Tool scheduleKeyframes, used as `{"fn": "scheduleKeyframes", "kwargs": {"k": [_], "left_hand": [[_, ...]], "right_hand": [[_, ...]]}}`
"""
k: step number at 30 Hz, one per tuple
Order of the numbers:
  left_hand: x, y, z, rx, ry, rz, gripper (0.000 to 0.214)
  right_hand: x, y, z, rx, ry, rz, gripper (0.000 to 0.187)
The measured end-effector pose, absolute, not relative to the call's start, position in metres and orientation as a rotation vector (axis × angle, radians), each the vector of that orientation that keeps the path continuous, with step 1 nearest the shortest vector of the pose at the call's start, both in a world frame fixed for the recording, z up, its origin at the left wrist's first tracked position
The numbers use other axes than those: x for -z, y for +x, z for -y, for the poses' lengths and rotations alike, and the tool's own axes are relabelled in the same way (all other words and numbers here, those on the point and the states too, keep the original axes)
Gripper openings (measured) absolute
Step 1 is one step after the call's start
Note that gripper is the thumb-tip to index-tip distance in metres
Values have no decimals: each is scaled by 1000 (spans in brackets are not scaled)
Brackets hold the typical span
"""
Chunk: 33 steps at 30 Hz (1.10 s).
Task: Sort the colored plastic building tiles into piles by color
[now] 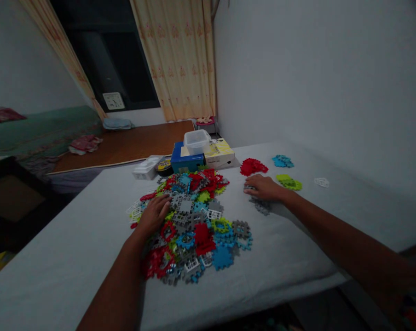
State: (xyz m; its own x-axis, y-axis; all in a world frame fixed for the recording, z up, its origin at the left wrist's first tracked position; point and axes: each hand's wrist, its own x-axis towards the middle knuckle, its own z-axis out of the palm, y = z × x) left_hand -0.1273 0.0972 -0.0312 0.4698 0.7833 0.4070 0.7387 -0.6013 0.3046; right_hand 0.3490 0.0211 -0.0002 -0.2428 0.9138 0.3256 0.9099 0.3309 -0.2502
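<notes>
Dim light and blur make the far side of the room hard to read. The mixed heap of toothed plastic pieces [185, 205] lies on the cloth-covered table [291, 271], its lower layers hidden under the top ones. At the heap's left edge, the left hand [155, 212] lies with fingers partly bent; its fingertips go in among the pieces, so whether it grips any cannot be told. Right of the heap, the right hand [262, 187] is half curled, palm down, over grey pieces [262, 208]; it covers part of them, and whether the grey under its fingertips is held or only touched is unclear. The right sleeve is cut off at the picture's edge.

Behind the heap, a translucent tub [197, 143] stands on a blue box [187, 159] and a yellow-and-white box [221, 154]; the contents of all 3 cannot be made out. Behind the heap to the left are a white box [147, 169], its inside hidden, and a dark round object [164, 168].

Farther right of the heap lie 3 clusters, red [253, 166], blue [283, 161] and yellow-green [289, 182], plus a white openwork piece [321, 182]. The right forearm crosses the cloth in front of these.
</notes>
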Motion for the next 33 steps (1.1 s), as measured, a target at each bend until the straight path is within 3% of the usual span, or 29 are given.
{"fn": "scheduleKeyframes", "kwargs": {"k": [8,16,22,33], "left_hand": [[26,-125,-91,-789,2601,-1375,54],[26,-125,-91,-807,2592,-1363,52],[28,-127,-93,-813,2583,-1380,54],[29,-130,-93,-798,2609,-1375,55]], "right_hand": [[7,239,-9,-224,-1563,2303,29],[29,226,-12,-599,-1316,1956,19],[3,255,-10,-538,-1199,1901,17],[-20,388,-13,-371,-1564,2046,24]]}}
